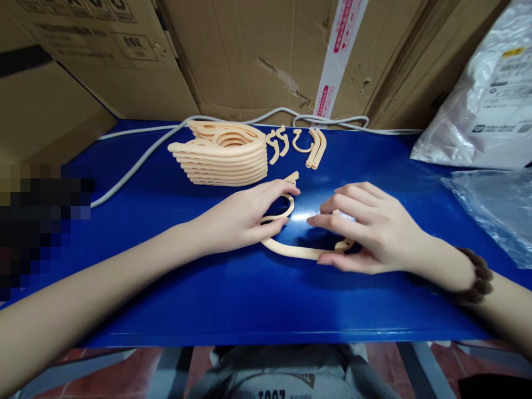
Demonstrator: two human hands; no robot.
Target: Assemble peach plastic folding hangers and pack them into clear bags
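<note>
Head view: left hand [243, 217] and right hand [374, 230] pinch cream piece [293, 252], centre frame; probably light, stiff, best held by curved ends.

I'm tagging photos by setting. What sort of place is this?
Probably a workroom or stockroom: large cardboard boxes line the back, a labelled plastic mailing bag is at the right, and what look like cream plastic hanger parts are stacked in front of the boxes.
</note>
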